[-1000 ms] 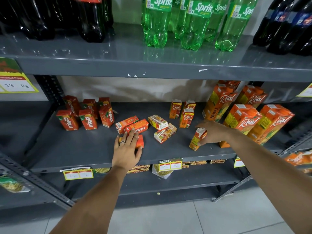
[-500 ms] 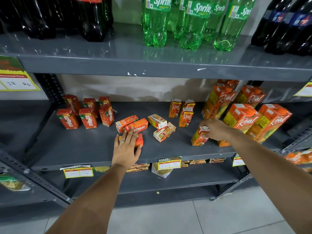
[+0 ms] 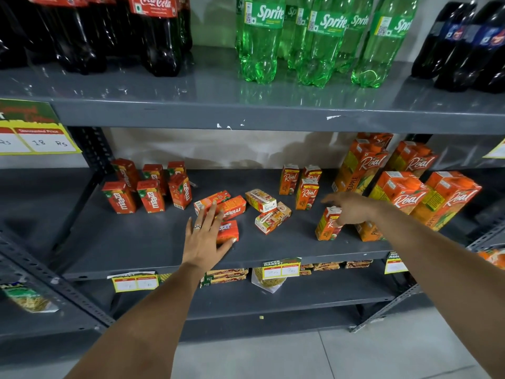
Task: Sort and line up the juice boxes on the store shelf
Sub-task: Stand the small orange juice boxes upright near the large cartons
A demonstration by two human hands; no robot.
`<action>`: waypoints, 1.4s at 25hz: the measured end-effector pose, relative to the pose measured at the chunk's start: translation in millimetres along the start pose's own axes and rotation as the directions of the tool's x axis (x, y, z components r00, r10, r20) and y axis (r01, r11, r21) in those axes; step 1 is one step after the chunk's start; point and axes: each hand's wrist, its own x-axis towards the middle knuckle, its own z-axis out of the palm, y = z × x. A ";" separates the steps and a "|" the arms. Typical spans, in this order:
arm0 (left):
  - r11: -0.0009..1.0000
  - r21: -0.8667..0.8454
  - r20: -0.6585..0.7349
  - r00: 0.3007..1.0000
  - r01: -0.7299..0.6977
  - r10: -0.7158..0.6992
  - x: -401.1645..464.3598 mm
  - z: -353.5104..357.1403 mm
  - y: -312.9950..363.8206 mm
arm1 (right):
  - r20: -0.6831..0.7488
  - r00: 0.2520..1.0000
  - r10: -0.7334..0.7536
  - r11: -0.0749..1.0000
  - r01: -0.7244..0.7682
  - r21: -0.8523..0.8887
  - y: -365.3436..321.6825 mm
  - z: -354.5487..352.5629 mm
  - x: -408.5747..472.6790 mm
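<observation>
We see the middle shelf point(image 3: 153, 247) of a grey rack with small juice boxes scattered across it. Our left hand point(image 3: 204, 236) lies flat with fingers spread straight, its grip loose, resting on a red box lying on its side point(image 3: 228, 231) near the shelf's front edge; the fingertips reach two more fallen red boxes point(image 3: 221, 203) just behind. Our right hand point(image 3: 352, 207) touches the top of a small orange box point(image 3: 328, 224) that stands slightly tilted, thumb against it and fingers stretched out above; we cannot tell whether that grip has closed on it. Six red boxes point(image 3: 149, 187) stand in two rows at left, two pale boxes point(image 3: 266, 212) lie toppled mid-shelf, three small orange boxes point(image 3: 300, 184) stand behind them, and tall orange cartons point(image 3: 401, 192) stand at right.
</observation>
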 end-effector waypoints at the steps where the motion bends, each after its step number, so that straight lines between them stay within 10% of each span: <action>1: 1.000 -0.019 -0.007 1.000 0.001 -0.001 0.6 -0.2 -2.5 | 0.024 1.000 -0.008 0.998 0.006 0.061 -5.0 -6.9 1.0; 8: 0.987 -0.163 -0.029 1.000 -0.004 -0.001 -7.4 4.5 -11.4 | -0.224 0.965 -0.136 0.936 0.199 0.289 -77.4 5.2 32.8; 24: 0.974 -0.225 -0.064 0.998 0.001 -0.016 -7.2 8.1 -13.6 | -0.287 0.929 0.234 0.830 -0.037 0.556 -130.3 55.7 90.0; 35: 0.980 -0.194 -0.003 0.999 0.034 -0.035 -8.4 2.3 -10.3 | -0.348 0.868 -0.354 0.869 0.443 0.220 -67.3 -10.0 45.1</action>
